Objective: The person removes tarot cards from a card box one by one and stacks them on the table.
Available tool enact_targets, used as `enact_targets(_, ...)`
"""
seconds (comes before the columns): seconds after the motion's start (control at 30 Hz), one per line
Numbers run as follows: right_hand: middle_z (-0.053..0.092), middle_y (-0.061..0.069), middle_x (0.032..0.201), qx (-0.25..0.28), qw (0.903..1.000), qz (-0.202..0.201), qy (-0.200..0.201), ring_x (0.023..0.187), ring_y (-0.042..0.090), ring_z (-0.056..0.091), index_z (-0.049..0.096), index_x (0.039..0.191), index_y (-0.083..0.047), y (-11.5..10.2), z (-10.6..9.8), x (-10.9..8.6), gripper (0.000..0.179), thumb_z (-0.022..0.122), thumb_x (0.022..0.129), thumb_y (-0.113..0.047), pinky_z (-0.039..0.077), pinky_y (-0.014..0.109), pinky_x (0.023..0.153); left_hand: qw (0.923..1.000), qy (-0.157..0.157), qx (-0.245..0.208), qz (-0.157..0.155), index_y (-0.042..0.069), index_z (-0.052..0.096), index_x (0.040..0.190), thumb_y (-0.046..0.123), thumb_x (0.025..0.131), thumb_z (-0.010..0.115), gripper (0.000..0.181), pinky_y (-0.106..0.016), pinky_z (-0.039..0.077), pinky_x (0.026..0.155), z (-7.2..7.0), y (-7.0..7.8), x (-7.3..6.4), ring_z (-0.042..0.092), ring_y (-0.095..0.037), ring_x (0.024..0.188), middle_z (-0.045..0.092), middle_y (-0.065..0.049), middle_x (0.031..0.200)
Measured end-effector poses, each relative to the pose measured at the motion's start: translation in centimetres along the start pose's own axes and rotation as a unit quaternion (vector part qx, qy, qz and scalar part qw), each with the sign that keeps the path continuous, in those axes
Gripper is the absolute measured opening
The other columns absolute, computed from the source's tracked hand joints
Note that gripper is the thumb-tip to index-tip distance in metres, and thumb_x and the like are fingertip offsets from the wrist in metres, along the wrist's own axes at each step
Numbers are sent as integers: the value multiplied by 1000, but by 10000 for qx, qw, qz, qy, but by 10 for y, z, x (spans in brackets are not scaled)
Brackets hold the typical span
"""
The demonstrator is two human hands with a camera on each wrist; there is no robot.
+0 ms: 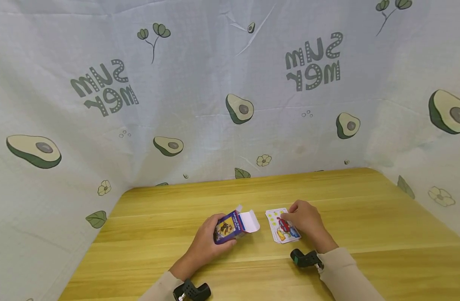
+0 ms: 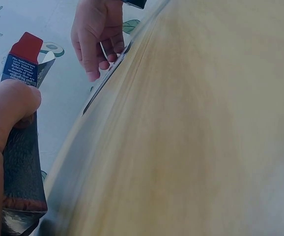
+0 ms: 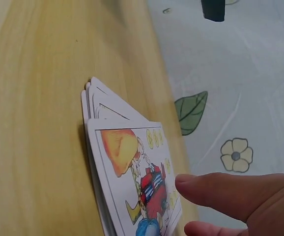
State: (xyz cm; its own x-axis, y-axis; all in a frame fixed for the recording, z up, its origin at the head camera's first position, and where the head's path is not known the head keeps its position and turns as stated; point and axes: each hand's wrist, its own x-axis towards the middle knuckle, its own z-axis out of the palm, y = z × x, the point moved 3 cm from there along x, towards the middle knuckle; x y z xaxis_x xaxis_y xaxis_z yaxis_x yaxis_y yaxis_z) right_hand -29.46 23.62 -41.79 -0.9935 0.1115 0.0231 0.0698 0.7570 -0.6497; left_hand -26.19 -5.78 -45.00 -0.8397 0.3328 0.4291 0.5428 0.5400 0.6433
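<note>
My left hand [image 1: 203, 242] grips a purple-and-yellow card box [image 1: 225, 229], thumb along the near side and fingers behind the far side. The box's white end flap [image 1: 250, 220] stands open toward the right. In the left wrist view the thumb presses on the narrow side of the box [image 2: 21, 157]. To the right, a loosely squared stack of illustrated playing cards [image 1: 280, 230] lies face up on the table. Over its right edge is my right hand [image 1: 308, 219], fingers relaxed; its thumb [image 3: 201, 189] is at the edge of the top card in the right wrist view.
The light wooden table [image 1: 158, 209] spreads beneath both hands. Behind it and at the sides hangs a white cloth [image 1: 199, 75] printed with avocados. Each wrist wears a black camera mount, such as the right one [image 1: 305, 259].
</note>
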Motion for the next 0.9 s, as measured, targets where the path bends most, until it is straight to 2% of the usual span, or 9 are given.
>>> enact_targets(0.33, 58, 11, 80, -318, 9994, 117, -47, 70, 24, 51, 59, 94, 2, 0, 3, 0, 37, 76, 81, -28, 39, 32, 59, 10000, -11, 24, -18, 12, 48, 134, 43, 77, 78, 71, -30, 48, 82, 0, 1, 0, 53, -13, 99, 57, -2, 120)
enact_targets(0.6, 60, 13, 83, -275, 9996, 110, -3, 70, 25, 52, 61, 94, 3, -1, 3, -1, 32, 74, 83, -24, 39, 32, 59, 10000, -3, -8, 11, 13, 47, 134, 43, 78, 78, 71, -31, 48, 83, 0, -1, 0, 54, -13, 99, 57, -5, 122)
enact_targets(0.9, 58, 11, 78, -254, 9996, -28, 71, 67, 24, 52, 61, 89, 2, -2, 3, -2, 27, 73, 83, -21, 38, 31, 56, 10000, 9, -8, 67, 10, 48, 133, 45, 78, 77, 72, -32, 48, 82, 0, 0, 0, 54, -15, 99, 58, -7, 122)
